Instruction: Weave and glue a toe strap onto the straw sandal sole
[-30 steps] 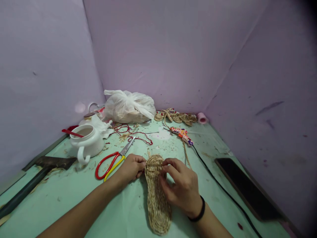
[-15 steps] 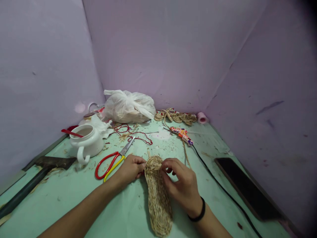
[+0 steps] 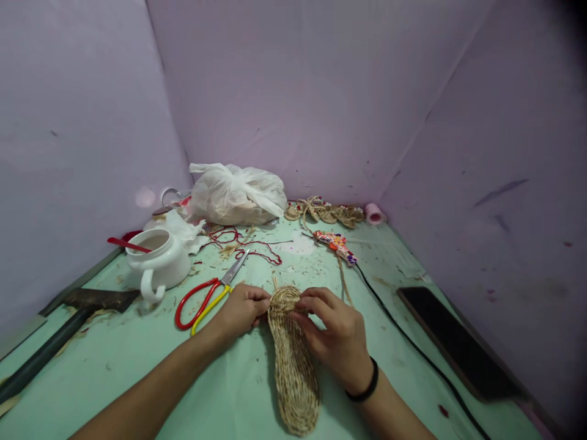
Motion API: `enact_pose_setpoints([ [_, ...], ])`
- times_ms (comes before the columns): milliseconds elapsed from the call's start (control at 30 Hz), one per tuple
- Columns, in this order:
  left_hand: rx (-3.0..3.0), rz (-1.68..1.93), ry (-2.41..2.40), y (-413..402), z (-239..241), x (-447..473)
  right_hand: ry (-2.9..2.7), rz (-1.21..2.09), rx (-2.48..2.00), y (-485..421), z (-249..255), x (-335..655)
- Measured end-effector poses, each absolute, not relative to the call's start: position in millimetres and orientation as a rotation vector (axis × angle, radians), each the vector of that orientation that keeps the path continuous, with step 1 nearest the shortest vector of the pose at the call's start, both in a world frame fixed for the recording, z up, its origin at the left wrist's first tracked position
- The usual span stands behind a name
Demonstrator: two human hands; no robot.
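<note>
A woven straw slipper (image 3: 296,373) lies lengthwise in front of me, its rounded toe pointing away and a small straw end sticking up there. At the left edge of the toe, the thumb and fingers of my left hand (image 3: 243,310) are closed in a pinch. My right hand (image 3: 337,333), with a black band on the wrist, grips the right side of the toe part, its thumb reaching over the woven straw. Just left of my left hand lie scissors (image 3: 211,297) with one red and one yellow handle, blades partly hidden by nothing and pointing away.
A white pot (image 3: 160,256) with a red stick and an axe-like tool (image 3: 92,305) stand and lie at left. Behind are a white plastic bag (image 3: 238,195), red yarn (image 3: 259,247), small straw sandals (image 3: 325,212) and a pink roll (image 3: 375,214). At right lie a corded glue gun (image 3: 337,246) and a phone (image 3: 454,336).
My right thumb has moved left over the toe part, and the right hand sits slightly farther left. My left hand keeps its pinch on the edge. The view has shifted slightly.
</note>
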State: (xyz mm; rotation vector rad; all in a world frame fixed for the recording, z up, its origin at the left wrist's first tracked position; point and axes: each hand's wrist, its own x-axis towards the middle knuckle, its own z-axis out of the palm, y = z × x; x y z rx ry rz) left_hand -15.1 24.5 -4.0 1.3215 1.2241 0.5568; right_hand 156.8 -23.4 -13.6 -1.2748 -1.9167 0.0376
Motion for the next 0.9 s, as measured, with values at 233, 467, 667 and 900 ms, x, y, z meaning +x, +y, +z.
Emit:
enact_pose_setpoints([
  [233,1.289,0.537,1.241,22.3,-5.2,-12.8,-1.902,0.061,-1.278,-25.8,-13.1,154.9],
  [467,1.286,0.561,1.199,20.3,-0.3,-11.4,-1.851,0.215,-1.186,-23.0,-11.6,157.0],
  [667,1.305,0.563,1.147,20.8,-0.1,-13.1,-1.850,0.224,-1.157,-20.9,-13.3,160.0],
  [900,1.303,0.596,1.084,21.0,0.0,-13.7,-1.790,0.228,-1.164,-22.2,-11.8,158.1],
])
